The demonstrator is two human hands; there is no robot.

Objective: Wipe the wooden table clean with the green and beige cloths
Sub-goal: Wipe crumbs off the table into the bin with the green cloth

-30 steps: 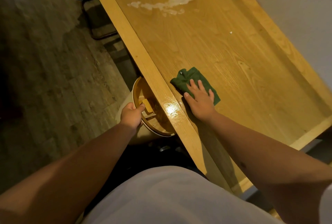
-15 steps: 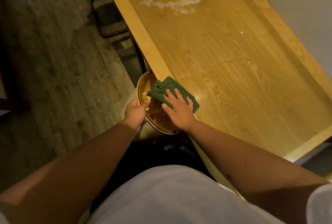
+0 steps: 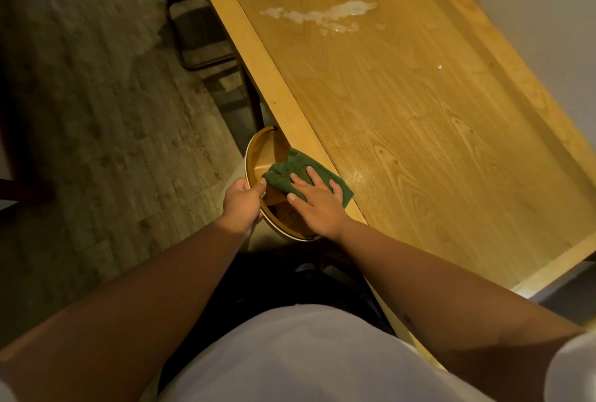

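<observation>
Our dark green folded cloth (image 3: 306, 172) hangs over the wooden tabletop's (image 3: 419, 143) near-left edge, above a round tan bin (image 3: 258, 146). Our right hand (image 3: 317, 203) presses it with fingers spread flat. Our left hand (image 3: 243, 203) pinches the bin's rim.

1. The floor (image 3: 96, 130) was worn, mottled planking in grey-brown, dim under warm yellowish light.
2. A pale plain wall (image 3: 532, 7) ran along the right.
3. A dark chair (image 3: 200, 37) stood at the far left, its seat in shadow.
</observation>
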